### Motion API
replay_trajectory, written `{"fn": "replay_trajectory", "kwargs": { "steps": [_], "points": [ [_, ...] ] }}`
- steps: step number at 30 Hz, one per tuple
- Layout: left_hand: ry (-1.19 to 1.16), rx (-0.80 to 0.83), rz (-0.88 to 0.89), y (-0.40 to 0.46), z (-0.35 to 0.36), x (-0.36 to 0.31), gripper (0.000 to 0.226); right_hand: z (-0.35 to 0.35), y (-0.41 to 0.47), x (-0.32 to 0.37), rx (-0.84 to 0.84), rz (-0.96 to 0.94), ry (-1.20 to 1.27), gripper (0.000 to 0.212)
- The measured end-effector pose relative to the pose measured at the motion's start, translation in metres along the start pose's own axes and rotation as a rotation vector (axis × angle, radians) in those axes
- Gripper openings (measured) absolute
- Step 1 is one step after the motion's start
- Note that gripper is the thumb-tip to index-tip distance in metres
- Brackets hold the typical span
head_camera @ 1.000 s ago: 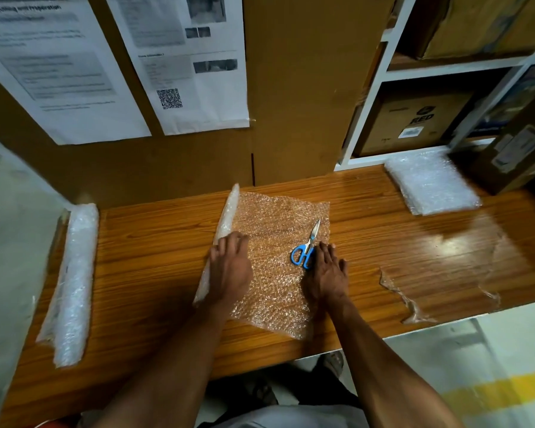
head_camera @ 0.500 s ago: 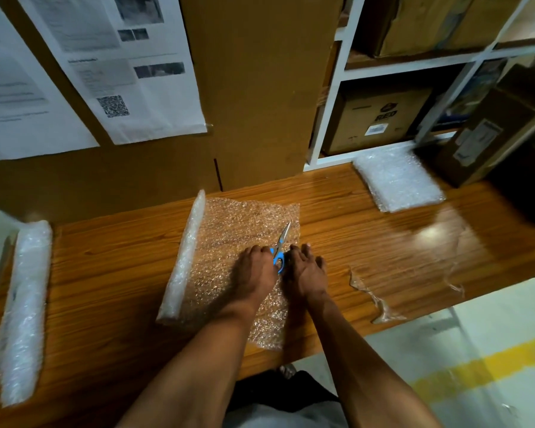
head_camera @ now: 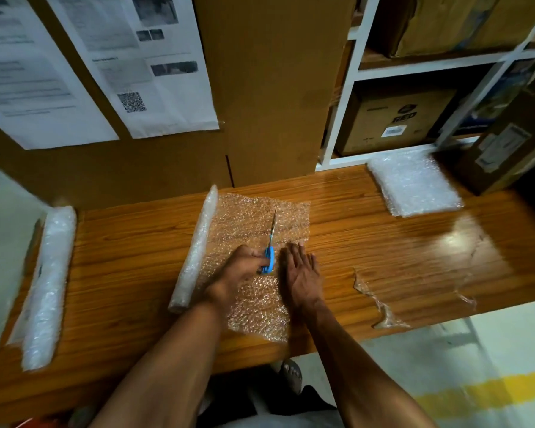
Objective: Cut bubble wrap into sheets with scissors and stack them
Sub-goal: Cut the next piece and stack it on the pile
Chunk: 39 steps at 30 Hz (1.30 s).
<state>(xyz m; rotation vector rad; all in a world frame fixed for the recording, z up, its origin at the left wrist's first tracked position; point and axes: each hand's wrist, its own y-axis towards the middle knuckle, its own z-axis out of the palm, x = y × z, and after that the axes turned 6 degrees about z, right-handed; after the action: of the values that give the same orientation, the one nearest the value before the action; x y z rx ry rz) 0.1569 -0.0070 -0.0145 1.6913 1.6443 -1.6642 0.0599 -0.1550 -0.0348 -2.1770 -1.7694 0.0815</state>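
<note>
Scissors (head_camera: 271,242), blue-handled, blades together, lying on unrolled bubble wrap (head_camera: 254,257) beside its roll (head_camera: 195,248) at mid-table. Left hand (head_camera: 240,270) grips the handles; right hand (head_camera: 300,273) lies spread flat, pressing the sheet. Cut stack (head_camera: 414,183) far right. Step judged: taking up scissors; next, start cutting near the roll.

Bare wooden table (head_camera: 368,242) is lying open between the unrolled bubble wrap sheet (head_camera: 260,217) and the sheet stack (head_camera: 414,183), while a torn plastic scrap (head_camera: 380,307) is cluttering the near right edge and a 2nd roll (head_camera: 48,282) is blocking the far left.
</note>
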Motion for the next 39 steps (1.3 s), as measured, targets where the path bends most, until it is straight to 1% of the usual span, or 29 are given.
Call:
{"fn": "replay_trajectory", "kwargs": {
  "steps": [2, 3, 4, 6, 8, 9, 11, 13, 15, 17, 19, 21, 23, 26, 30, 33, 35, 36, 37, 39],
  "points": [
    [-0.064, 0.001, -0.022, -0.011, -0.012, 0.017, 0.033, 0.012, -0.007, 0.009, -0.076, -0.102, 0.091, 0.071],
    [-0.063, -0.002, -0.043, -0.015, -0.021, 0.026, 0.038, 0.018, -0.011, 0.015, -0.080, -0.147, 0.109, 0.068],
    [-0.050, 0.001, -0.054, -0.019, -0.027, 0.035, 0.039, 0.024, -0.015, 0.021, -0.062, -0.193, 0.101, 0.070],
    [-0.051, 0.041, -0.074, -0.027, -0.040, 0.050, 0.033, 0.038, -0.024, 0.033, -0.029, -0.267, 0.074, 0.079],
    [-0.125, 0.071, -0.084, -0.042, -0.051, 0.053, 0.018, 0.046, -0.032, 0.044, -0.027, -0.309, 0.073, 0.089],
    [-0.180, 0.084, -0.094, -0.049, -0.057, 0.055, 0.012, 0.049, -0.037, 0.049, -0.040, -0.316, 0.077, 0.089],
    [-0.271, 0.090, -0.124, -0.068, -0.069, 0.058, 0.008, 0.054, -0.048, 0.062, -0.071, -0.312, 0.091, 0.082],
    [-0.296, 0.107, -0.136, -0.082, -0.080, 0.068, 0.007, 0.056, -0.057, 0.072, -0.114, -0.316, 0.093, 0.075],
    [-0.311, 0.136, -0.146, -0.093, -0.090, 0.080, 0.015, 0.058, -0.067, 0.080, -0.148, -0.323, 0.071, 0.068],
    [-0.321, 0.166, -0.154, -0.103, -0.097, 0.088, 0.007, 0.061, -0.073, 0.086, -0.175, -0.327, 0.037, 0.056],
    [-0.328, 0.204, -0.173, -0.113, -0.105, 0.097, 0.006, 0.064, -0.079, 0.096, -0.197, -0.320, 0.012, 0.042],
    [-0.321, 0.246, -0.185, -0.123, -0.113, 0.106, 0.006, 0.066, -0.084, 0.106, -0.204, -0.291, 0.014, 0.033],
    [-0.342, 0.288, -0.201, -0.130, -0.120, 0.114, 0.017, 0.064, -0.088, 0.113, -0.201, -0.259, 0.011, 0.032],
    [-0.401, 0.363, -0.233, -0.142, -0.132, 0.123, 0.040, 0.062, -0.089, 0.118, -0.164, -0.196, 0.013, 0.032],
    [-0.396, 0.530, -0.313, -0.156, -0.150, 0.136, 0.057, 0.059, -0.089, 0.126, -0.143, -0.093, 0.034, 0.033],
    [-0.344, 0.662, -0.322, -0.163, -0.161, 0.144, 0.062, 0.052, -0.089, 0.133, -0.119, 0.006, 0.121, 0.019],
    [-0.283, 0.707, -0.327, -0.169, -0.166, 0.146, 0.061, 0.049, -0.091, 0.137, -0.137, 0.027, 0.206, 0.038],
    [-0.249, 0.713, -0.331, -0.172, -0.167, 0.146, 0.061, 0.048, -0.092, 0.139, -0.162, 0.019, 0.204, 0.042],
    [-0.226, 0.706, -0.337, -0.174, -0.167, 0.147, 0.062, 0.048, -0.094, 0.140, -0.185, 0.018, 0.193, 0.044],
    [-0.222, 0.642, -0.337, -0.176, -0.164, 0.149, 0.066, 0.049, -0.096, 0.141, -0.170, 0.038, 0.185, 0.039]
  ]
}}
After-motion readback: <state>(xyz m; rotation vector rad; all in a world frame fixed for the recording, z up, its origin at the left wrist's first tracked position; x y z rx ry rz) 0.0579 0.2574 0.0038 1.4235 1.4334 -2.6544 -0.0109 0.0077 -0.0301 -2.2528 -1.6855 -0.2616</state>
